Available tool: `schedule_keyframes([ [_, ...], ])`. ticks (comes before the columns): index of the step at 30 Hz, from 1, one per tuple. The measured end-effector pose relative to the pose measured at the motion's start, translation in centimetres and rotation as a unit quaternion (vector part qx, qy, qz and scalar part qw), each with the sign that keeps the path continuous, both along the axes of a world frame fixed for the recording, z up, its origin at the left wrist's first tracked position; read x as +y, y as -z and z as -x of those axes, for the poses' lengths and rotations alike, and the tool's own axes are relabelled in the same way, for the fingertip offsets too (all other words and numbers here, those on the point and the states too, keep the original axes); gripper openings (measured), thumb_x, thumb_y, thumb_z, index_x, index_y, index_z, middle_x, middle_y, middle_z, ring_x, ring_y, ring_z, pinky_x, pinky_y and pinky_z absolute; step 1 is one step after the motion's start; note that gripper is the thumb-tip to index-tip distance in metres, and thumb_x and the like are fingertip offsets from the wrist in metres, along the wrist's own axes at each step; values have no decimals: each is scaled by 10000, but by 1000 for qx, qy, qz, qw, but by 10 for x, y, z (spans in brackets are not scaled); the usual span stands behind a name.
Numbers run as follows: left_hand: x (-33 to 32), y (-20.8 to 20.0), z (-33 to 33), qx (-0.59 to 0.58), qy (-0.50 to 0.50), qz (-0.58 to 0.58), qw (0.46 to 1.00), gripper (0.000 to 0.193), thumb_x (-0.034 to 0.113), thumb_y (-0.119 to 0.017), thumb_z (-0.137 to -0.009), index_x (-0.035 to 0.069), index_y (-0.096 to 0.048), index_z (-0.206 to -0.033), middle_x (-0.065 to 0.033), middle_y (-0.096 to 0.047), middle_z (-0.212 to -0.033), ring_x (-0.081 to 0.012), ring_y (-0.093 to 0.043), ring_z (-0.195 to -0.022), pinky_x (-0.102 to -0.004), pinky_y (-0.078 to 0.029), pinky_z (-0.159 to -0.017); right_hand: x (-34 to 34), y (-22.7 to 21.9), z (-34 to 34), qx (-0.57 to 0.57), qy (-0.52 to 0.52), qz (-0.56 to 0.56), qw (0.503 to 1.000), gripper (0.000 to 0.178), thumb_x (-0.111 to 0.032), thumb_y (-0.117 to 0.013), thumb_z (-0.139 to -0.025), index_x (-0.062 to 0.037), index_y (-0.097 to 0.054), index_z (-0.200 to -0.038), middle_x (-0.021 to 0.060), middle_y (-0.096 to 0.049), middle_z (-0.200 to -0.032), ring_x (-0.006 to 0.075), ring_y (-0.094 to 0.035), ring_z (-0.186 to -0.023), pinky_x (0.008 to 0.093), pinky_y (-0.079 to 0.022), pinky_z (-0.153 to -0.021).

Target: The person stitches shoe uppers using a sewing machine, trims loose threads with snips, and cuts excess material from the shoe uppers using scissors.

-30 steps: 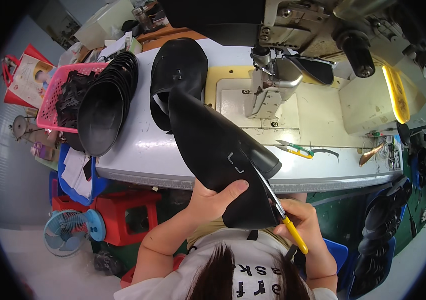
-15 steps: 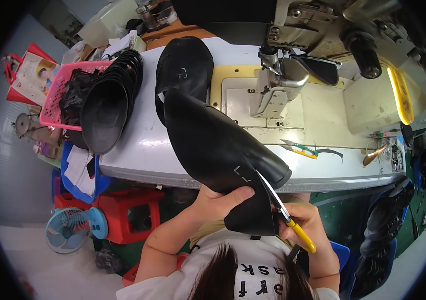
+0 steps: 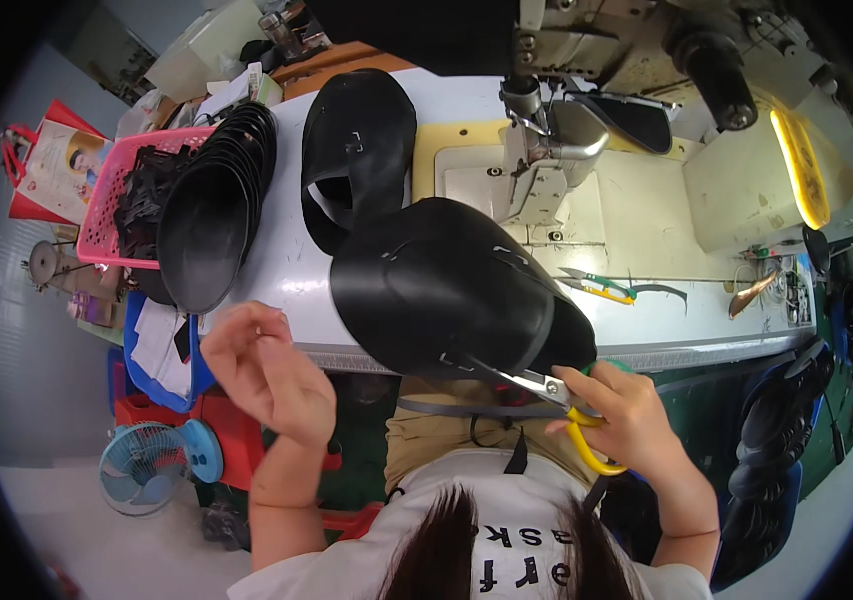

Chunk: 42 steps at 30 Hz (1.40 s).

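Note:
A curved black leather-like piece (image 3: pixel 436 290) with small pale corner marks lies over the table's front edge. My right hand (image 3: pixel 626 410) holds yellow-handled scissors (image 3: pixel 552 388); their silver blades point left against the piece's lower edge. The blade tips are partly hidden there. My left hand (image 3: pixel 276 375) is raised to the left of the piece, apart from it. Its fingers are curled in toward the thumb, and whatever they may pinch is too small to see. Behind lies another black piece (image 3: pixel 358 110), with a strip running from it toward the front piece.
A pink basket (image 3: pixel 96 225) with black scraps stands left, beside a row of nested black pieces (image 3: pixel 201 240). The sewing machine (image 3: pixel 561 145) rises behind. Yellow-and-green thread snips (image 3: pixel 601 288) lie on the table (image 3: pixel 291 270). A blue fan (image 3: pixel 141 465) stands lower left.
My left hand has let go of the black piece and moved left and up. The piece now lies flatter and further up, and the scissors have turned to point left.

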<state>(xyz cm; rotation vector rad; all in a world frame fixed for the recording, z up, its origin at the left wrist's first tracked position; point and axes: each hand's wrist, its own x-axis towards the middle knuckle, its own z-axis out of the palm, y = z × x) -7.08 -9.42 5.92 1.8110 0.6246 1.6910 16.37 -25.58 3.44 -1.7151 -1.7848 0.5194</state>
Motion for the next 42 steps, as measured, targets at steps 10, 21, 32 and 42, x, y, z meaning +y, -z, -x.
schedule_keyframes([
  [10, 19, -69, -58, 730, 425, -1, 535, 340, 87, -597, -684, -15, -492, -990, -183, -526, -1052, -352, -574, -716, -421, -456, -662, 14, -38, -4, -244, -163, -30, 955, 481, -326, -663, -656, -87, -553, -1058, 25, -427, -675, 155, -502, -546, 272, -417, -467],
  [21, 23, -28, -56, 523, 428, 204, 709, 165, 38, -622, -740, -1, -485, -824, -45, -483, -722, -96, -459, -592, -241, -385, -537, -9, -24, -7, 62, 31, -29, 997, 585, -212, -782, -542, -56, -576, -1067, 63, -497, -672, 194, -516, -561, 285, -430, -504],
  [32, -13, -9, -68, 78, 416, 355, 833, 152, -57, -619, -738, 24, -494, -767, 0, -494, -731, -33, -452, -476, -161, -329, -388, 1, 5, 3, 322, -47, 24, 945, 675, -306, -749, -626, -3, -500, -1174, 95, -529, -774, 176, -473, -695, 267, -397, -658],
  [42, -18, -15, -71, 129, 327, 382, 855, 199, -27, -617, -759, 49, -436, -727, 39, -454, -705, 17, -409, -566, -142, -321, -469, 0, 14, 5, 326, 3, 27, 945, 529, -105, -700, -656, -5, -526, -1146, 114, -585, -845, 191, -543, -749, 273, -412, -715],
])
